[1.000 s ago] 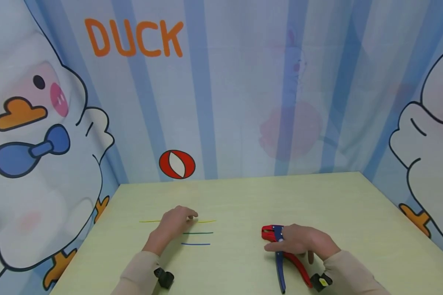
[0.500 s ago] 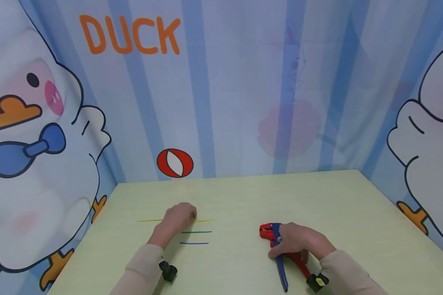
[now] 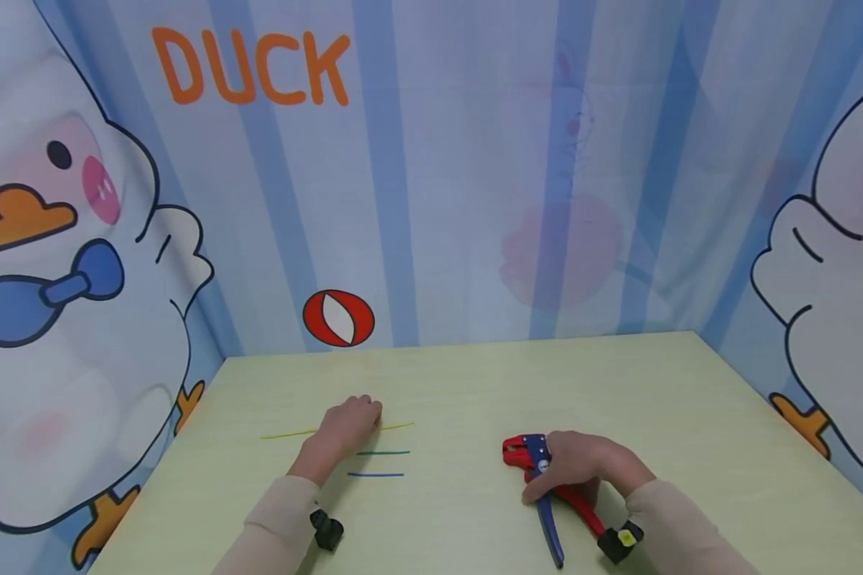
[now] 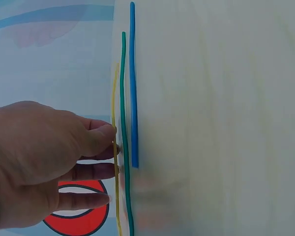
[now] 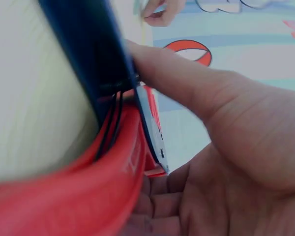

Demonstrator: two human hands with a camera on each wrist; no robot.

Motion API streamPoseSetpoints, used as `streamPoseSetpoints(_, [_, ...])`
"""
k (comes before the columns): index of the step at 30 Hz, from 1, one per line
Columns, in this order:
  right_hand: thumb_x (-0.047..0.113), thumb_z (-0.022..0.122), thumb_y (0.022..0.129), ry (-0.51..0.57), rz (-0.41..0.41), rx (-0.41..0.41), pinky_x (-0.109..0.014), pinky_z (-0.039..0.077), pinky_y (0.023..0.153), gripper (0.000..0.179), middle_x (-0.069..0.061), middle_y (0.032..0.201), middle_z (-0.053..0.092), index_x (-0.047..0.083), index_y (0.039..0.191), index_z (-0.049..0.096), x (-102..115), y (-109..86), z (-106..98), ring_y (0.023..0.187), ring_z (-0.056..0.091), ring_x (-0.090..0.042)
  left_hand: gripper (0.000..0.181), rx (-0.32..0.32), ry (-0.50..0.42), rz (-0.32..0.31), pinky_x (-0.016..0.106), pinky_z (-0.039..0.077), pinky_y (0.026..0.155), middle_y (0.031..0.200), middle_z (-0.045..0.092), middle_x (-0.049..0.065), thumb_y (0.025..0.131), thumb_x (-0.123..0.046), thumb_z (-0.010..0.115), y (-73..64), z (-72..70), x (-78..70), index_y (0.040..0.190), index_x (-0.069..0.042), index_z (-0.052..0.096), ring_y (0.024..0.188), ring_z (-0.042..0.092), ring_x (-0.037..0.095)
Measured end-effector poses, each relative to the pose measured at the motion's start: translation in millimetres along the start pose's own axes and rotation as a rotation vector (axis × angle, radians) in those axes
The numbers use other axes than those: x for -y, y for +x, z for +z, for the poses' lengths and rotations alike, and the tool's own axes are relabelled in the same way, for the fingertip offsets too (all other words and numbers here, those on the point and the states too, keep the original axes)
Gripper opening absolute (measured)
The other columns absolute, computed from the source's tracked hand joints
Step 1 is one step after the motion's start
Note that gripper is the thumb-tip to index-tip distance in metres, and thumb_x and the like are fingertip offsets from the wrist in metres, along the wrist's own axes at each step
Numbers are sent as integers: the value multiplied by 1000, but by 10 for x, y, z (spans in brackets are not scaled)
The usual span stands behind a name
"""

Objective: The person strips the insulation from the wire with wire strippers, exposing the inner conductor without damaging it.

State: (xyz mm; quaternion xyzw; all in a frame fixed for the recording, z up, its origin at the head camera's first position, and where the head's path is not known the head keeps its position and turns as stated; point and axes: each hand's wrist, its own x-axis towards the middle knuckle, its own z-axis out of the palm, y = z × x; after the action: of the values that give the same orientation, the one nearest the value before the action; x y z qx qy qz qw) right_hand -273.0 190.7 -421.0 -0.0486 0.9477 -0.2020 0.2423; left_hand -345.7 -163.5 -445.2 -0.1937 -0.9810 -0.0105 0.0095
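A thin yellow wire (image 3: 288,435) is pinched between the thumb and fingers of my left hand (image 3: 348,427), which hides its middle in the head view. The left wrist view shows the thumb tip against this wire. Nearer to me on the table lie a green wire (image 3: 384,453) and a blue wire (image 3: 376,475), roughly parallel, neither of them held. My right hand (image 3: 582,463) grips a wire stripper with a red head (image 3: 515,451), one blue handle (image 3: 549,531) and one red handle. In the right wrist view the thumb lies along the blue handle (image 5: 88,44), with the fingers behind the tool.
The pale yellow table (image 3: 460,391) runs back to a blue striped curtain (image 3: 467,184) printed with ducks and a red ball. Bare tabletop lies between the wires and the wire stripper. Small black cameras (image 3: 327,530) sit at both wrists.
My left fingers have closed on the yellow wire, which now slants, its right end higher. My right thumb has drawn in against the blue handle, and the wire stripper's handles have swung slightly right.
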Motion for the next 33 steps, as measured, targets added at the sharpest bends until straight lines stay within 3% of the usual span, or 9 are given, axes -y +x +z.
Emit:
streamPoseSetpoints(10, [48,85,74,86,-30,48,-35,55,59,58,-8,88,58,6,100,54,-101,36,-88,71,59,-22,8,-16,28,31,36,49,69,79,54,2,99,-3,58,-13,-40,12,100,-10,54,71,49,18])
streamPoseSetpoints(16, [30,84,81,268,-64,51,-33,54,54,43,-13,81,65,3,98,54,-171,17,-104,58,64,-23,14,-16,-6,31,34,50,71,80,56,-1,98,-2,60,-95,-123,-69,105,-12,52,70,50,16])
streamPoseSetpoints(20, [24,81,84,382,-107,49,-34,57,56,37,-14,80,66,1,100,57,-182,44,-106,59,67,-25,21,-44,-23,40,33,50,68,81,57,-1,95,4,61,-169,-201,-140,106,-12,52,68,50,15])
streamPoseSetpoints(26, [24,73,93,666,-272,148,-35,59,63,36,-21,84,72,-8,106,61,-165,128,-117,71,73,-29,27,-85,-72,61,30,50,65,89,61,3,92,6,64,-273,-314,-250,108,-11,52,67,50,14])
streamPoseSetpoints(29, [23,66,98,852,-390,225,-40,59,73,47,-27,100,70,-14,123,50,-139,158,-107,87,73,-36,25,-109,-121,65,28,49,65,92,61,3,93,6,62,-312,-367,-304,109,-10,52,68,49,14])
streamPoseSetpoints(33, [17,55,104,1025,-555,336,-49,55,85,58,-33,124,59,-11,144,24,-72,185,-37,104,67,-43,14,-173,-179,94,27,48,65,89,57,-1,99,-2,59,-370,-415,-371,108,-11,54,71,49,13])
